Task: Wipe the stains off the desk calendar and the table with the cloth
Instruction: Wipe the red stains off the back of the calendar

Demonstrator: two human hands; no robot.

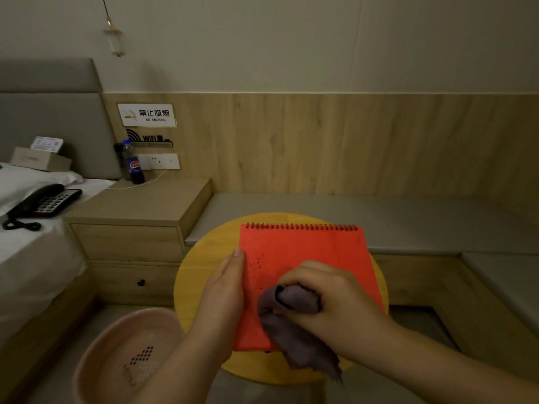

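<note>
A red spiral-bound desk calendar point(309, 252) lies flat on the small round yellow table point(201, 275), its black wire binding at the far edge. Dark specks of stain point(256, 265) dot its left part. My left hand point(226, 290) presses against the calendar's left edge, fingers together and pointing away from me. My right hand point(329, 298) is closed on a bunched grey-purple cloth point(291, 322) that rests on the calendar's near left area and hangs over the table's front edge.
A pink plastic basin point(116, 354) sits low at the front left of the table. A wooden nightstand point(140, 217) with a cola bottle point(132, 163) stands at the left, beside a bed with a black telephone point(43, 202). A grey cushioned bench point(379, 217) runs behind the table.
</note>
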